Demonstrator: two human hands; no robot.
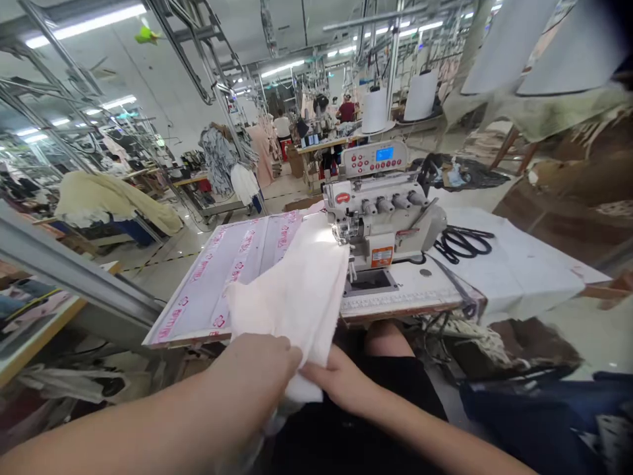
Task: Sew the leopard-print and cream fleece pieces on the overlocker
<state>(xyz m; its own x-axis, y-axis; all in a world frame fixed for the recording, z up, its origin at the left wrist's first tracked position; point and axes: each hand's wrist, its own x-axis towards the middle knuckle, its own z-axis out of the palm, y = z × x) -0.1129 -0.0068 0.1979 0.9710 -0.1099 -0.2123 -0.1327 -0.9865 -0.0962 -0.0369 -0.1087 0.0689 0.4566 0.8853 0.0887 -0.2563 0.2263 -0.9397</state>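
A pale pink-white piece of fabric (297,284) runs from under the presser area of an overlock sewing machine (380,211) down over the table's front edge toward my lap. My left hand (270,363) is closed on the fabric near its lower part, the fingertips partly hidden. Close beside it on the right, my right hand (341,379) pinches the fabric's right edge between thumb and fingers. A lamp lights the cloth brightly by the needle. The cloth's lower end hangs below my hands, blurred.
The sewing table's left side (212,277) is covered with printed plastic film. A coiled black cord (462,243) lies on white cloth at the right. White thread cones (374,111) stand behind the machine. A metal beam (74,254) crosses the left. Other people work far back.
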